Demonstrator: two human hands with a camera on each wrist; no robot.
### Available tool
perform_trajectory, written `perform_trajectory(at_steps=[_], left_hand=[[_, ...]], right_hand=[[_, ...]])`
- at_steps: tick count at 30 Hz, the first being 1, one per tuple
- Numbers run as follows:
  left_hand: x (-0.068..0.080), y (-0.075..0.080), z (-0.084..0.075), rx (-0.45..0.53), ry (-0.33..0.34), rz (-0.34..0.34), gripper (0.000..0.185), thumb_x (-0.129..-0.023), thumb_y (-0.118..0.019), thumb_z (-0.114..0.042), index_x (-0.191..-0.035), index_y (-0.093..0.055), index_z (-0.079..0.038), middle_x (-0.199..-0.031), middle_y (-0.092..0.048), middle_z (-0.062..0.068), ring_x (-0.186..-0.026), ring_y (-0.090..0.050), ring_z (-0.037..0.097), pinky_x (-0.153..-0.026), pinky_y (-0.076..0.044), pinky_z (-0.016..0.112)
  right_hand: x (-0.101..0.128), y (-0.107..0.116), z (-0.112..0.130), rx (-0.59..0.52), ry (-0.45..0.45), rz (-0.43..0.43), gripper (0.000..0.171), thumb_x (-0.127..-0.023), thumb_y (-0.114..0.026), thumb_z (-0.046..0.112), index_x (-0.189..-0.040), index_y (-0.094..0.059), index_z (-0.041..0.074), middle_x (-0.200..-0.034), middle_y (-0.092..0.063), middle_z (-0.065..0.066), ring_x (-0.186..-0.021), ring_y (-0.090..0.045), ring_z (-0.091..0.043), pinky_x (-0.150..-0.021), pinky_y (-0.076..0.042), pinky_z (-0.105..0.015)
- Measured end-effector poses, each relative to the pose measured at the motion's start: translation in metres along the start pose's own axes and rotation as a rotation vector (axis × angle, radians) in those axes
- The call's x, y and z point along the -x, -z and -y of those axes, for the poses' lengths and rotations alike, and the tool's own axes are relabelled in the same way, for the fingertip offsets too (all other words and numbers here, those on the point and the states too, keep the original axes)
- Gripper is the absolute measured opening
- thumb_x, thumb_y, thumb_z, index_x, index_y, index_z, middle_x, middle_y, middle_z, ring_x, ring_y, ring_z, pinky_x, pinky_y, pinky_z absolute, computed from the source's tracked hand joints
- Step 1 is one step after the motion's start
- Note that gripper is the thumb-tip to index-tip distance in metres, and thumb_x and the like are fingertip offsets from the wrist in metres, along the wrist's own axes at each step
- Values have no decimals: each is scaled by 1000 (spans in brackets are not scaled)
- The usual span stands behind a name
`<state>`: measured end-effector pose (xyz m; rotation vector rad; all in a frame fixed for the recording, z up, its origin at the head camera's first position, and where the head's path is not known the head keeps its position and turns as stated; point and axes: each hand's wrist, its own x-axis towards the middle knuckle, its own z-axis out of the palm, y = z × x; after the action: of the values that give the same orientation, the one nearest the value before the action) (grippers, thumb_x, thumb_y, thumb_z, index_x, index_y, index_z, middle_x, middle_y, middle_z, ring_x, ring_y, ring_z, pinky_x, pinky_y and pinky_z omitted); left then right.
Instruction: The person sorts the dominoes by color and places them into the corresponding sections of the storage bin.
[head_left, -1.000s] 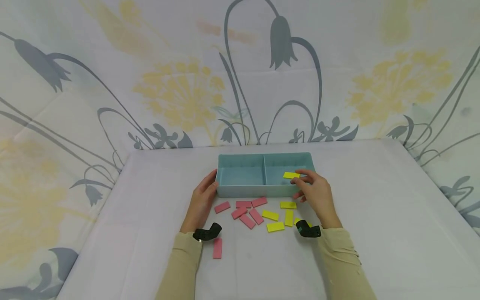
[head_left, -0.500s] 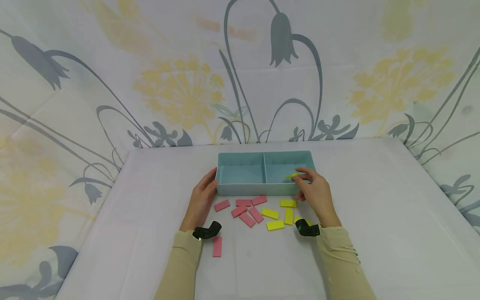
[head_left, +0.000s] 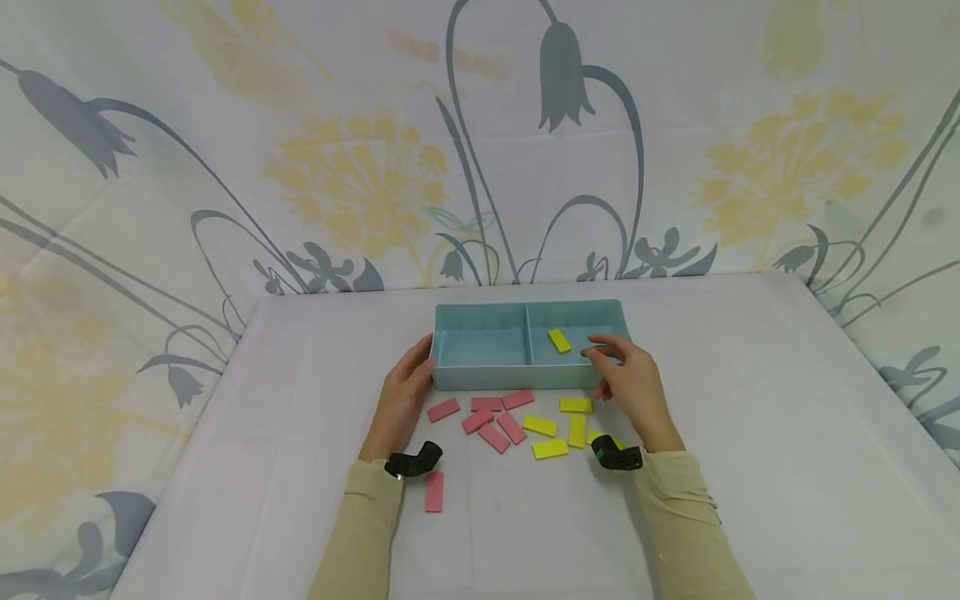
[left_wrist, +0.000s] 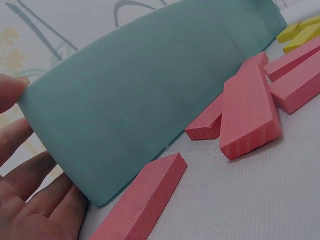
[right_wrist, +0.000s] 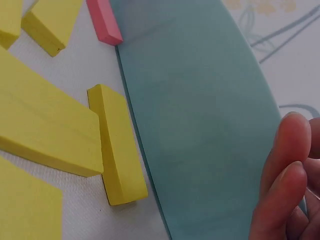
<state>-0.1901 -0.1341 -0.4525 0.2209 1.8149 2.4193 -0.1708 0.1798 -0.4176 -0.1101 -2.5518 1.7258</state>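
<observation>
A light blue box [head_left: 482, 378] with two compartments stands on the white cloth. My left hand [head_left: 402, 400] rests against its left end, the thumb at the front corner and the fingers [left_wrist: 42, 200] fairly straight along the end wall. One yellow block [head_left: 558, 341] lies in the right compartment, near the divider. My right hand [head_left: 632, 387] is over the box's front right corner, fingers loosely bent with nothing between them. Several yellow blocks [head_left: 550, 449] lie in front of the right half. Several pink blocks [head_left: 493, 438] lie in front of the left half, some overlapping.
A single pink block [head_left: 434, 492] lies apart, beside the left wrist. Another yellow block [head_left: 600, 439] is partly hidden behind the black camera [head_left: 617, 455] on the right wrist. A flowered cloth [head_left: 360, 167] hangs behind the table [head_left: 765, 433].
The yellow block in my right fingers tilted, then left them and now lies in the right compartment. My right hand barely moved. My left hand stayed at the box's left end.
</observation>
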Motion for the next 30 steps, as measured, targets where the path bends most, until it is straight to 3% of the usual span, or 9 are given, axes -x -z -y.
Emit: perform_trajectory(at_steps=[9, 18, 23, 30], left_hand=[[-1, 0, 1, -4, -8, -4, 46, -94, -46, -15, -138, -34, -12, -143, -27, 7, -131, -25, 20, -102, -27, 31], [0, -1, 0, -12, -7, -14, 49, -92, -50, -21, -138, -35, -14, -144, -26, 5, -131, -24, 19, -102, -26, 30], [0, -2, -1, -9, -11, -14, 47, -93, -48, -18, -138, -34, -11, -143, -28, 6, -131, -25, 20, -102, -26, 29], [1, -2, -1, -35, -7, -26, 47, -93, -48, -19, -137, -35, -11, -142, -30, 5, -130, -27, 18, -102, -27, 27]], right_hand=[[-2, 5, -5, -81, 42, 38, 31, -93, -46, 23, -119, -53, 8, -99, -62, -9, -53, -54, -35, -50, -49, -35], [-2, 11, -6, -168, 65, 86, 30, -93, -46, 24, -117, -53, 6, -96, -60, -10, -59, -58, -28, -52, -49, -32], [-1, 21, -4, -174, 91, 154, 34, -92, -49, 30, -117, -52, 7, -97, -59, -14, -67, -61, -28, -57, -50, -34], [2, 33, -3, -112, 100, 315, 41, -89, -52, 34, -118, -52, 4, -103, -58, -16, -82, -60, -27, -70, -50, -36]])
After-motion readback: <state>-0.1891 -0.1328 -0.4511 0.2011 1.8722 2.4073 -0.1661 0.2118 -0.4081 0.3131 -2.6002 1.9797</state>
